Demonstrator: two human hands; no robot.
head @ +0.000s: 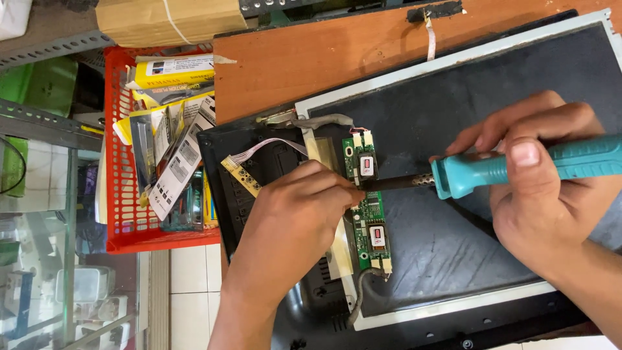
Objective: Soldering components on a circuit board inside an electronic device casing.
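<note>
Right hand (551,188) closed around teal soldering iron (518,170), shaft lying left-right, tip pointing left onto green board (370,214). Board's long axis runs top-bottom, crossing the iron at a right angle; it sits on the back of a dark panel (453,110) on the wooden counter (311,58). Left hand (291,227) is nearer the board, fingertips pinched right at the tip, possibly on solder wire, too small to tell. Red basket (116,214) of packets well left.
</note>
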